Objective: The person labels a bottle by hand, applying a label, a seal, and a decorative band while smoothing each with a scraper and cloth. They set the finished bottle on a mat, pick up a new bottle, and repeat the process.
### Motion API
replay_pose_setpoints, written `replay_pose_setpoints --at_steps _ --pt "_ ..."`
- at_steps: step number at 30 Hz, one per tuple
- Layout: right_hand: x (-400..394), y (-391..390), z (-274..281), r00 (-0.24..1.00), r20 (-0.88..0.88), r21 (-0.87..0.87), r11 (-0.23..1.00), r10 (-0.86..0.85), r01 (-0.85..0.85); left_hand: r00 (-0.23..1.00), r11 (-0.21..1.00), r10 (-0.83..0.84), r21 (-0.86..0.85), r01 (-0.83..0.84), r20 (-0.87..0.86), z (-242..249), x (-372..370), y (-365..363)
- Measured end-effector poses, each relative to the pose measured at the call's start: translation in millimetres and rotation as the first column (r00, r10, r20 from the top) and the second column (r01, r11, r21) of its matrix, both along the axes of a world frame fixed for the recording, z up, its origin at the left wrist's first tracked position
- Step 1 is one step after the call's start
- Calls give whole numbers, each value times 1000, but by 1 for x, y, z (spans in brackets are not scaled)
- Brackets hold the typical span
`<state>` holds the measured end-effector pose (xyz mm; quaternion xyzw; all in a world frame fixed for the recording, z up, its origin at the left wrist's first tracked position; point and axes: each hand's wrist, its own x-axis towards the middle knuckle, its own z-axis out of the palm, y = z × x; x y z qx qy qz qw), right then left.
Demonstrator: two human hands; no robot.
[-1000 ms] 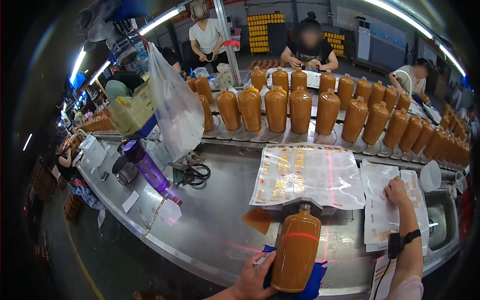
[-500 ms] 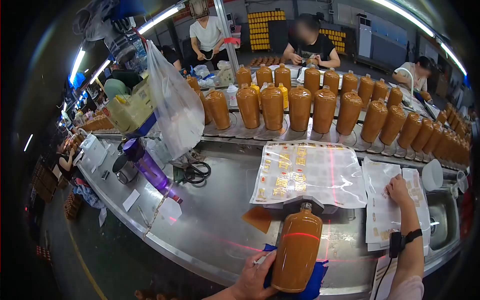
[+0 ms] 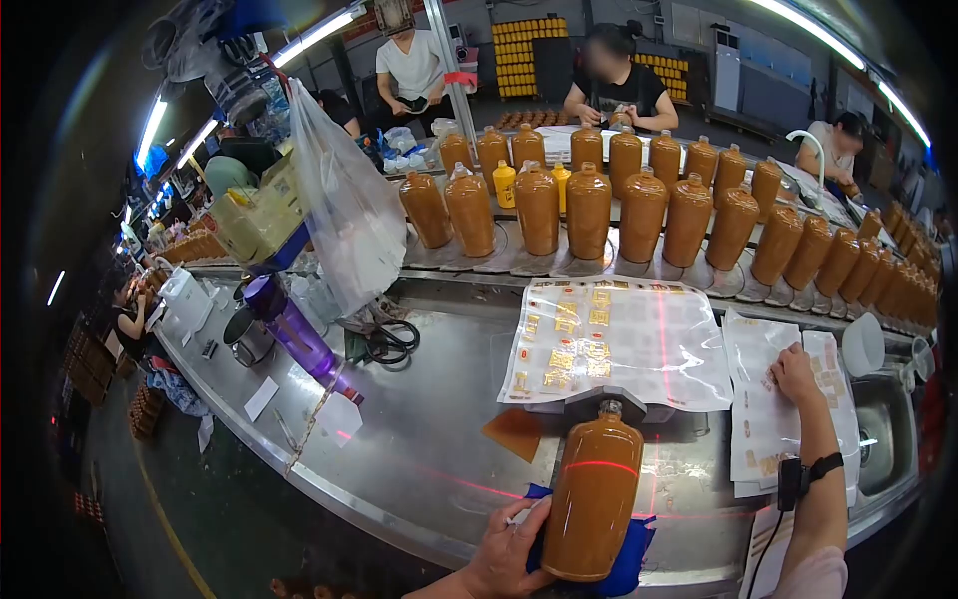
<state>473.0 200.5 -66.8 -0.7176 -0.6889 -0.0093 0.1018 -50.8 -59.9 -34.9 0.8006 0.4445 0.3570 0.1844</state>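
One brown bottle lies over blue cloth on the desk, neck pointing away from the person; the left hand curls its fingers against its left side (the right hand, farther off, touches a label sheet). Whether either hand grips, I cannot tell.

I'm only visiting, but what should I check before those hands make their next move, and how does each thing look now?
1. Bottle supported by the left hand: ok, the hand is against the side of the bottle.
2. Blue cloth beneath the bottle: ok, it shows on both sides.
3. Red light line on the bottle: ok, it crosses the upper body.
4. Right hand clear of the white sheets: not ok, it is over them.
5. Something pinched in the right fingertips: cannot tell, too small.
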Motion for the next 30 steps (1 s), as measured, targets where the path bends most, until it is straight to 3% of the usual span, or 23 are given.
replay_pose_setpoints --at_steps 3,12,15,18,22,23,26,30 --pt "3 0 -8 998 -33 139 990 45 -40 1000 1000 -1 15 1 4 1 1 1" --pt "3 -1 0 1000 17 145 989 -22 20 1000 1000 -1 4 1 9 3 -1 1" --pt "13 5 8 996 -32 101 991 88 -85 1000 999 7 -31 -7 -2 2 -2 1" --pt "17 6 24 977 -196 89 994 87 -71 1000 1000 3 -26 -3 9 1 0 -1" --pt "25 -1 7 1000 -11 34 999 -13 14 1000 1000 -2 -11 2 2 2 -1 1" --pt "30 -1 -6 996 67 89 995 -54 47 1000 1000 -6 -7 6 -3 2 -1 1" --pt "15 -11 4 988 109 118 989 -106 93 1000 1000 -6 9 6 5 -1 -2 1" --pt "-12 -28 40 996 89 222 974 17 -37 1000 1000 -7 26 6 29 1 1 1"
